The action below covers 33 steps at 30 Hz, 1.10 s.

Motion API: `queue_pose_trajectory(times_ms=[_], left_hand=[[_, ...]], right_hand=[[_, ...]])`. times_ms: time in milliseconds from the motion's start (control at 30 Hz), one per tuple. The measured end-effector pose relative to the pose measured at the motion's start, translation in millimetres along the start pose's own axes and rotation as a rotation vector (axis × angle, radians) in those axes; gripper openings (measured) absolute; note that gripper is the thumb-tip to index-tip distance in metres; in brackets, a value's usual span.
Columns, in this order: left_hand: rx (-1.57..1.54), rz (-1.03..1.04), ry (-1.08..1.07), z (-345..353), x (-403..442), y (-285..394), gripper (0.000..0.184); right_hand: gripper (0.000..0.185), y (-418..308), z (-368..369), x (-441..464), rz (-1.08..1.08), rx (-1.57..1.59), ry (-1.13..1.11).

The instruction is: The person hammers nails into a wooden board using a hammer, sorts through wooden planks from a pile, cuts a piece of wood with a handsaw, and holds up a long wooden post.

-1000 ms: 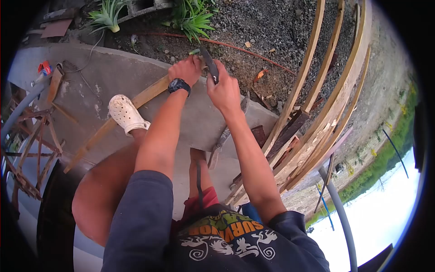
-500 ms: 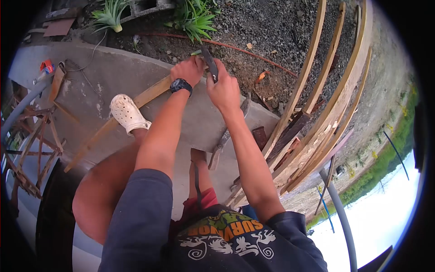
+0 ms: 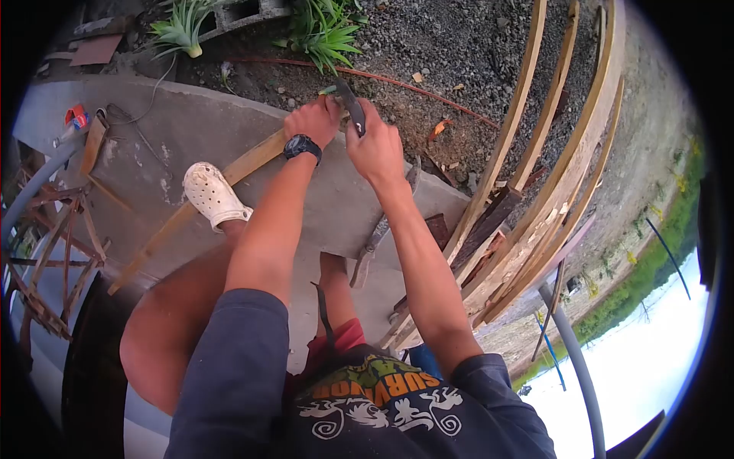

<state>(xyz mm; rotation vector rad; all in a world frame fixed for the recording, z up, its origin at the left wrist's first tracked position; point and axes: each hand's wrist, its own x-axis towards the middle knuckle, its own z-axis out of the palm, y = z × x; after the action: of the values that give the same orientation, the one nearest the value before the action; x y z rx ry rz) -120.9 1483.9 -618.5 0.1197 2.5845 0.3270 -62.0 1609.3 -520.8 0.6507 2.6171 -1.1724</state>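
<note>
My left hand [image 3: 313, 122], with a black watch on its wrist, is closed around the far end of a long wooden strip [image 3: 256, 159]. A white clog [image 3: 206, 191] on my foot rests over the strip lower down. My right hand [image 3: 376, 149] grips a dark knife-like tool [image 3: 352, 105], its narrow end pointing up and left, close beside my left hand. A small green bit [image 3: 328, 90] shows just beyond my left fingers. The exact contact between tool and wood is hidden by my hands. A wooden-handled tool [image 3: 367, 256] lies on the concrete beside my right forearm.
Several long wooden boards [image 3: 566, 176] lean on the right. The concrete slab [image 3: 229, 122] ends at soil and gravel [image 3: 451, 46], where green plants [image 3: 325, 34] and a hollow block [image 3: 245, 14] sit. Reddish wooden framing [image 3: 65, 229] stands at the left.
The view has shifted slightly. Both hands keep nearly the same place and grip, and the dark tool's tip has moved a little left.
</note>
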Motion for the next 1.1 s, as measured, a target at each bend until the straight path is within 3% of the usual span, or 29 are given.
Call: queue_pose_trajectory(times_ms=[100, 233, 333, 433, 467, 500, 600, 633, 733, 800, 867, 1000, 1100], left_hand=[[-0.015, 0.012, 0.045, 3, 0, 0, 0.042], [-0.045, 0.063, 0.104, 9, 0, -5, 0.042], [-0.054, 0.045, 0.117, 9, 0, -4, 0.042], [-0.013, 0.033, 0.075, 13, 1, -5, 0.041], [-0.014, 0.032, 0.066, 17, -9, -2, 0.041], [0.007, 0.014, 0.059, 12, 1, -4, 0.042], [0.015, 0.023, 0.017, 7, -14, 3, 0.042], [0.000, 0.001, 0.052, 2, 1, 1, 0.042], [-0.016, 0.020, 0.070, 9, -2, -5, 0.043], [-0.052, 0.044, 0.095, 9, -1, -5, 0.043], [-0.047, 0.041, 0.102, 9, -1, -2, 0.042], [-0.012, 0.016, 0.053, 6, -1, -2, 0.042], [0.020, 0.025, 0.075, 1, -3, 2, 0.041]], right_hand=[[0.052, -1, -42, -80, 0.081, 0.072, -0.012], [0.053, -44, -168, -232, 0.239, -0.012, -0.113], [0.054, -50, -171, -215, 0.246, -0.050, -0.161], [0.050, 12, -34, -83, 0.099, 0.026, -0.031], [0.048, 11, -1, -30, -0.004, 0.040, 0.050], [0.050, -6, 3, -6, 0.037, -0.065, -0.003], [0.048, 3, -26, -63, 0.030, 0.004, 0.022], [0.048, -8, -61, -103, 0.175, 0.055, -0.072], [0.052, -35, -155, -221, 0.224, -0.020, -0.086], [0.052, -50, -178, -228, 0.224, -0.018, -0.117], [0.051, -39, -152, -203, 0.226, 0.010, -0.117], [0.052, 5, -3, -13, 0.026, -0.023, -0.009], [0.050, 2, -21, -54, 0.065, 0.004, 0.014]])
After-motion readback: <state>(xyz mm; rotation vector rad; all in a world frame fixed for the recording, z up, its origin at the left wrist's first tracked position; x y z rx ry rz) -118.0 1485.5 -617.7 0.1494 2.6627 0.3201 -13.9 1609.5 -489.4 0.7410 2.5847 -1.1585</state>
